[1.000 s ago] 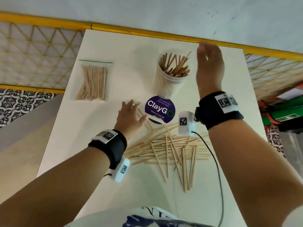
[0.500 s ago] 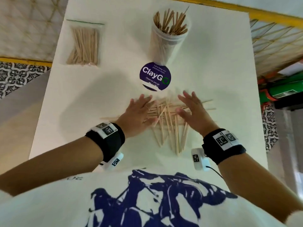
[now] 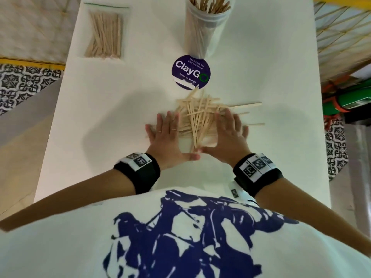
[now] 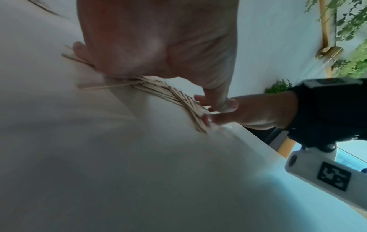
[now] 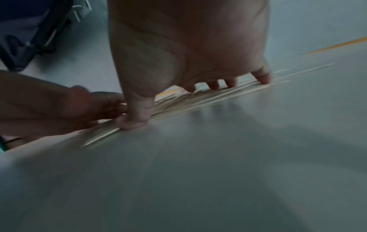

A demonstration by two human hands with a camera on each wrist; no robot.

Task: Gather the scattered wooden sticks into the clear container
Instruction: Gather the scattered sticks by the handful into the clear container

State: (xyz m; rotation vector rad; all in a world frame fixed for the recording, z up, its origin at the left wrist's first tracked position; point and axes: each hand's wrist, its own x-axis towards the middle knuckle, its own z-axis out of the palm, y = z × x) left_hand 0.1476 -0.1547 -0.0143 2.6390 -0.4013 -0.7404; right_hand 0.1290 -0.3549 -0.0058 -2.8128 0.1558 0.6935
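Left hand (image 3: 166, 137): fingers straight and flat, grip apart, pressing the pile's left edge.
Wooden sticks (image 3: 197, 117): loose heap on the worktop (image 3: 120, 117) between both palms; a few strays poke out to the right.
Right hand (image 3: 226, 137): spread flat, grip apart, hemming in the right edge.
Clear container (image 3: 202, 29): upright beyond the pile, already part-filled.
Progress: roughly midway, I judge; this heap is not yet lifted.

Both hands are closing in on the scattered wooden sticks (image 3: 197, 117) now: the right hand (image 3: 226, 137), up by the clear container (image 3: 206, 27) a second ago, is pressing flat beside the left hand (image 3: 166, 137), thumbs meeting, and the spread-out sticks are bunching into a tighter pile between the palms.
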